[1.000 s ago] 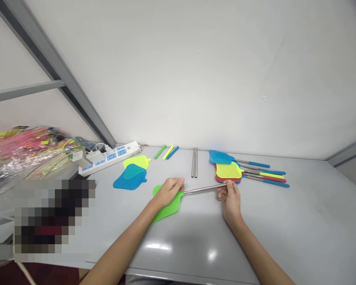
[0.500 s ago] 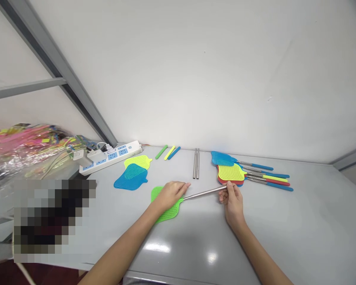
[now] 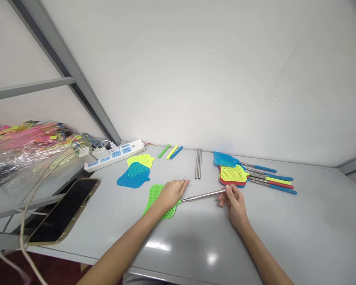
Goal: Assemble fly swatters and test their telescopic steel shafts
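A green fly swatter head (image 3: 154, 193) with a perforated face lies on the table, partly under my left hand (image 3: 171, 194). My left hand is closed over its right part, near the neck, with the fingers pointing right; its thumb side is hidden. From the neck a thin metal rod (image 3: 203, 195) runs right, rising slightly. My right hand (image 3: 233, 200) pinches the rod's far end between thumb and fingers. Behind lie two loose metal rods (image 3: 197, 164), and green (image 3: 164, 151), yellow (image 3: 172, 152) and blue (image 3: 176, 152) handle grips.
To the left, a blue swatter head (image 3: 130, 178) overlaps a yellow one (image 3: 146, 160). Several swatters with handles (image 3: 233, 174) are stacked at right. A power strip (image 3: 115, 156), a phone (image 3: 65, 209), a cable (image 3: 23, 221) and plastic-wrapped goods (image 3: 38, 146) occupy the left side.
The view has shifted slightly, moving the background to the right. The green swatter head has turned a little and slid slightly left under my left hand. Both hands keep their hold.
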